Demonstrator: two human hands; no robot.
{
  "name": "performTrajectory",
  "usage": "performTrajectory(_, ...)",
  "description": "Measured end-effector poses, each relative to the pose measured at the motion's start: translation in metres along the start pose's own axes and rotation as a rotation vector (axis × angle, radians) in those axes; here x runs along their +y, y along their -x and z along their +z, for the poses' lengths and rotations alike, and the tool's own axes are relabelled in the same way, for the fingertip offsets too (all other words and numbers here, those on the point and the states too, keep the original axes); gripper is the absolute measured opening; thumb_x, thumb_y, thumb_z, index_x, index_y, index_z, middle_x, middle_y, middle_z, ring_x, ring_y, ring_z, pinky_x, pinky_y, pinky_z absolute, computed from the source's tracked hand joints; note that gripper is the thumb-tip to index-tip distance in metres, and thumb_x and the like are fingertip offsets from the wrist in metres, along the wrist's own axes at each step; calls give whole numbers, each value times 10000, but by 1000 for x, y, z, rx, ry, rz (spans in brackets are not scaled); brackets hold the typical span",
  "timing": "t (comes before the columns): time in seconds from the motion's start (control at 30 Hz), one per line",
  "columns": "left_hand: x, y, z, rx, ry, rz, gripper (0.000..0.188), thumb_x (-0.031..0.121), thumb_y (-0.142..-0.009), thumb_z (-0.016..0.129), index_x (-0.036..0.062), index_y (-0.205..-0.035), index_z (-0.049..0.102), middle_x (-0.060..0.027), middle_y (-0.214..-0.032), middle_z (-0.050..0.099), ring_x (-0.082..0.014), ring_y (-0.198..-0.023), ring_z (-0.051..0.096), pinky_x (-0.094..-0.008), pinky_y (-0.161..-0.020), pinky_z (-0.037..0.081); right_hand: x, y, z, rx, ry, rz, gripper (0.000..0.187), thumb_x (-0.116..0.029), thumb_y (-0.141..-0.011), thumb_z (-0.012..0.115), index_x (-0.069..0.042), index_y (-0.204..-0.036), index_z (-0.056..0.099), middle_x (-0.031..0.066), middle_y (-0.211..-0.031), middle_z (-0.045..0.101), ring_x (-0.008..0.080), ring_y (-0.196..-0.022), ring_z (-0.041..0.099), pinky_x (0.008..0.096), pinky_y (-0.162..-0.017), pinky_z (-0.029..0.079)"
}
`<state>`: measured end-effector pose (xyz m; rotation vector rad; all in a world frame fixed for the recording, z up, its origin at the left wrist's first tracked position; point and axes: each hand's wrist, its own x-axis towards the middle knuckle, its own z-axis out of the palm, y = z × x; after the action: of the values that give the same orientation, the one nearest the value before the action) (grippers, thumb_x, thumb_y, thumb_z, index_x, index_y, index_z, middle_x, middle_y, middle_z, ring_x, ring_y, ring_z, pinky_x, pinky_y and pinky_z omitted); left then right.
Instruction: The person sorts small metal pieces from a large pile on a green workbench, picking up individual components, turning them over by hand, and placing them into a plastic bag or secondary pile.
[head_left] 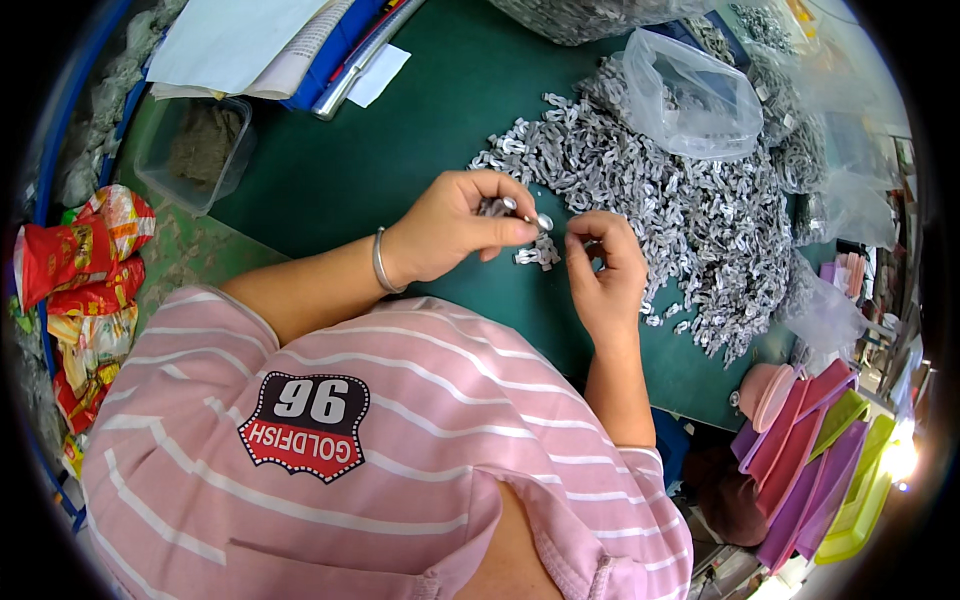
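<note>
My left hand (450,228) is closed around small silvery metal parts (496,207). One small metal part (544,222) with a round shiny end pokes out between its thumb and index finger. Just to the right, my right hand (612,272) has its thumb and index finger curled together in a pinch; whatever lies between them is hidden. A few loose metal pieces (538,254) lie on the green table (400,130) below and between the hands. Beyond my right hand spreads a large heap of small grey metal parts (690,215).
A clear plastic bag (692,95) rests on the heap. Papers (240,45), a blue folder (325,50) and a clear tub (196,150) are at the far left. Red snack packets (85,260) hang at left; coloured plastic bins (800,460) stand at right.
</note>
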<state>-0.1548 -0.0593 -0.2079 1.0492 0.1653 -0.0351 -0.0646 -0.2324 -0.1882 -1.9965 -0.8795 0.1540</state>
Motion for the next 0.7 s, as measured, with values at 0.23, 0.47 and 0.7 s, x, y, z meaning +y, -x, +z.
performTrajectory(0.23, 17, -2, -13, -10, 410, 12, 126, 28, -811, 514, 27, -935, 494, -106, -861, 550, -123, -715, 547, -204, -510, 471, 0, -8, 22, -146, 324, -74, 128, -45, -717, 647, -2, -821, 586, 122, -836, 557, 291, -756, 561, 354, -638, 464)
performTrajectory(0.47, 11, 2, -10, 99, 41, -122, 138, 74, -776, 645, 30, -876, 562, -8, -743, 524, -58, -647, 475, -164, -482, 367, 3, -7, 17, -152, 19, 41, 116, 1, -702, 665, -13, -765, 568, 96, -782, 569, 236, -659, 562, 308, -575, 457)
performTrajectory(0.7, -1, -2, 2, 96, -392, 134, 175, 118, -719, 710, 29, -851, 638, 14, -699, 556, -47, -666, 480, -204, -607, 408, -2, -2, 11, -16, -21, -270, 186, 75, -678, 671, -4, -802, 556, 104, -835, 594, 183, -708, 590, 254, -619, 486)
